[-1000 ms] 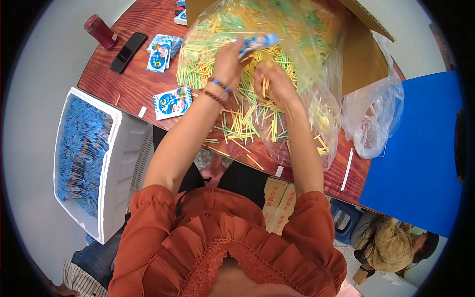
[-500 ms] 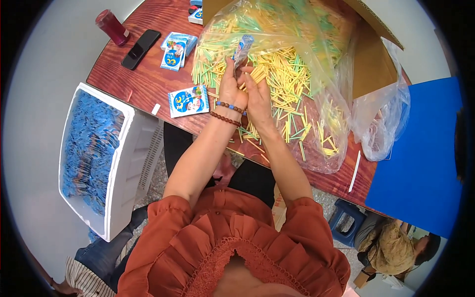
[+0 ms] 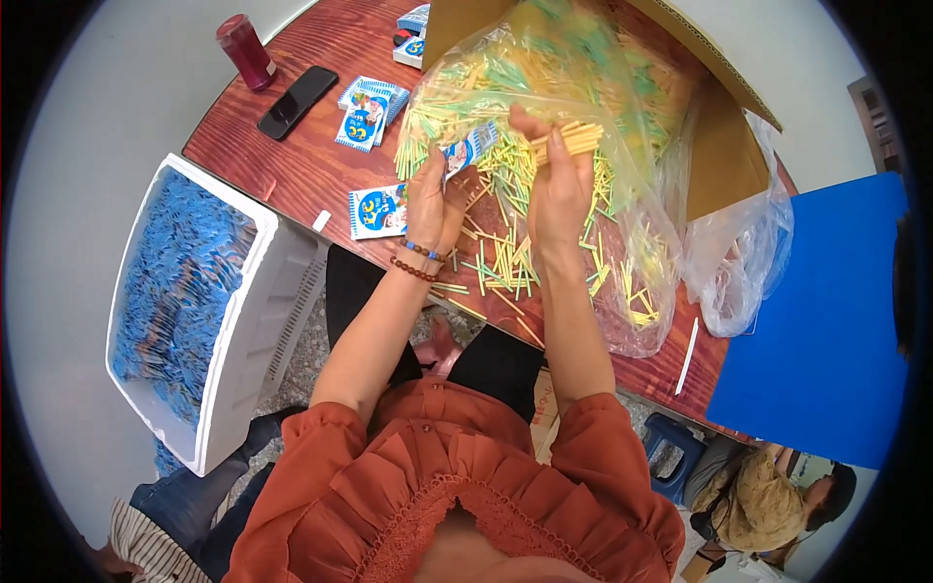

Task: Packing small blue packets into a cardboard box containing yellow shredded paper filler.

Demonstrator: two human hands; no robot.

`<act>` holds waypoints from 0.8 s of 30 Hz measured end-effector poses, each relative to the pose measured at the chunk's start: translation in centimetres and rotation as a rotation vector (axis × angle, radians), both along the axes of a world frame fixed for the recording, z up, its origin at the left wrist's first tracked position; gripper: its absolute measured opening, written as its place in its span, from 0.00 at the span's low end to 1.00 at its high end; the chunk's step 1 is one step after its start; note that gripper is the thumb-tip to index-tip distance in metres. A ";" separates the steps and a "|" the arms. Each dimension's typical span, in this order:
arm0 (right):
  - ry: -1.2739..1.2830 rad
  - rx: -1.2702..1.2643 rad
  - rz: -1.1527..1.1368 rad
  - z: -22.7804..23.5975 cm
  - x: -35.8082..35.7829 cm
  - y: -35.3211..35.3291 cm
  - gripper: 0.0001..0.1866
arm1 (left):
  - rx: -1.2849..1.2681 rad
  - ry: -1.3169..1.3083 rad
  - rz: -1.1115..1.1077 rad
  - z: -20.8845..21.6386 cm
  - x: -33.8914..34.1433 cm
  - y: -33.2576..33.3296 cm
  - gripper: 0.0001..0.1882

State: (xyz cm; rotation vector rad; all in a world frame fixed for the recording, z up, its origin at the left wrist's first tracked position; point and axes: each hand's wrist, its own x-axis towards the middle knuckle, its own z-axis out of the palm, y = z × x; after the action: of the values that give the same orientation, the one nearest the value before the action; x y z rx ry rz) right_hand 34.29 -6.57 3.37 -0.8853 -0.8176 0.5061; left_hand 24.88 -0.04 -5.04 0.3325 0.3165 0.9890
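My left hand [image 3: 437,206] is closed round a small blue-and-white printed packet [image 3: 470,151], held tilted above the table's near part. To its right, my right hand [image 3: 561,199] pinches a small bundle of thin yellow sticks [image 3: 573,142] between thumb and fingers. Beneath and beyond both hands, a heap of yellow and green sticks [image 3: 510,257] spills from a clear plastic bag [image 3: 622,126]. Another blue-and-white packet [image 3: 377,212] lies flat by my left wrist, partly hidden behind my left hand.
On the red wood-grain table [image 3: 228,146] are a black phone [image 3: 297,102], a red-filled jar [image 3: 247,53] and stacked packets [image 3: 367,115]. An open cardboard box [image 3: 719,170] stands behind the bag. At left, a white foam box [image 3: 209,428] holds many blue packets. Other people sit nearby.
My hands have moved apart: the right went rightward with the stick bundle, the left shifted slightly left and down with the packet. The whole view has shifted a little.
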 end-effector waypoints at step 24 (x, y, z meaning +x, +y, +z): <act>-0.094 -0.124 -0.189 -1.9 -5.0 3.1 0.21 | 0.058 -0.051 0.140 0.7 0.2 -0.5 0.11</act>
State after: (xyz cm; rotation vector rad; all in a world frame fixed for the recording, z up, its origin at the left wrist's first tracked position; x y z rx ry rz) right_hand 29.28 -3.52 1.49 -1.0955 -0.7847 0.3540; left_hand 25.06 -0.49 -4.32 0.3403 0.2677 1.1442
